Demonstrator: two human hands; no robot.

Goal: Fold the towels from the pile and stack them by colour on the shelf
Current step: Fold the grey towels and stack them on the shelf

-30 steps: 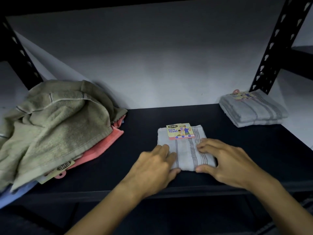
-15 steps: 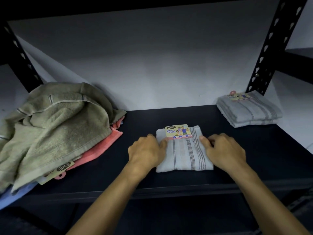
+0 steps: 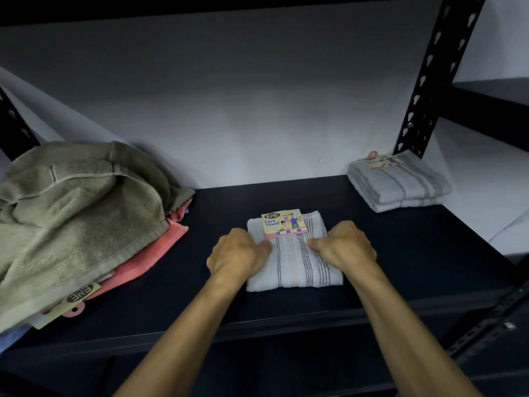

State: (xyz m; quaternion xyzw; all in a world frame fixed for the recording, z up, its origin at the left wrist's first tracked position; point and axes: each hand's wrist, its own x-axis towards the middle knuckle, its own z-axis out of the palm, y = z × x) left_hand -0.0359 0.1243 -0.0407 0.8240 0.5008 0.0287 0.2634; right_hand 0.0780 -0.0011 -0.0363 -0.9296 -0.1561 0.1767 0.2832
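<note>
A folded grey towel (image 3: 292, 256) with thin stripes is laid flat on the dark shelf (image 3: 400, 253), near its front edge and about midway along it. A card label (image 3: 284, 223) reading "Face Towel" is seen on the towel's far end. The left hand (image 3: 239, 255) is set on the towel's left edge and the right hand (image 3: 345, 247) on its right edge; on both, the fingers are curled down at the cloth with the knuckles up, and the thumbs are pressed on the towel's top just below the label. Whether the fingers are hooked under the edges cannot be told.

To the right of the towel and further back, well apart from it, a stack of folded grey towels (image 3: 400, 181) is seen beside the black upright (image 3: 429, 81), with a label on top. To the left of the towel, an unfolded pile is heaped: an olive towel (image 3: 74, 213) on top, a coral towel (image 3: 148, 262) under it.
</note>
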